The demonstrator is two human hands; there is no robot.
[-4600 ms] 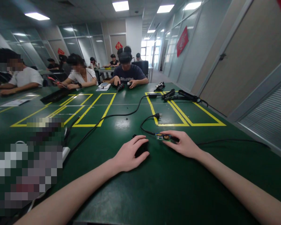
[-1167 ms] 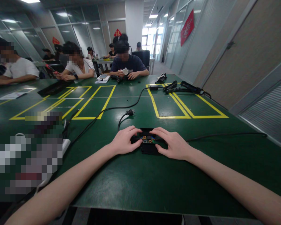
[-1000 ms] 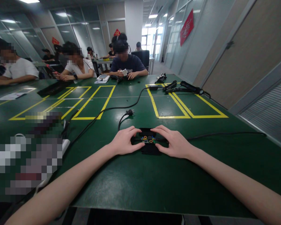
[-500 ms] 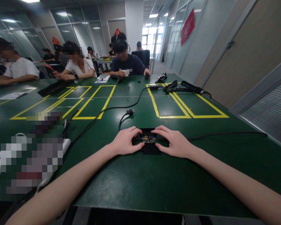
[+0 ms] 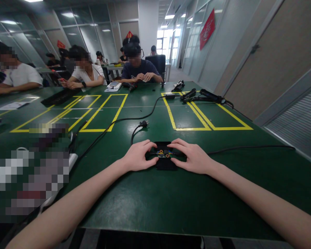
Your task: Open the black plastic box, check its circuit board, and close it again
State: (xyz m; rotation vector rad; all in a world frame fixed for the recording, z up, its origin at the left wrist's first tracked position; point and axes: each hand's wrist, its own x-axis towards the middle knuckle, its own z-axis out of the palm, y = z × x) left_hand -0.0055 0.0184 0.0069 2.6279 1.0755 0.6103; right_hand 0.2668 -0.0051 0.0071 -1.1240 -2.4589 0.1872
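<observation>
Head view shows the left hand (image 5: 138, 156) and right hand (image 5: 197, 158) flanking a small circuit board (image 5: 163, 154), which lies across the middle of a black case (image 5: 166, 164) on the green desk (image 5: 150, 204); bracketing it from both ends probably steadies it against the stiff black cable (image 5: 248, 149) trailing rightward. Thumb and fingers stand apart on each hand, the board between the two pairs of tips; whether they press or merely rest, I cannot tell; the power plug (image 5: 144, 124) lies beyond the left hand

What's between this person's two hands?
In the head view, a circuit board lies between the left hand and right hand, with black casing on its near and far sides.
</observation>
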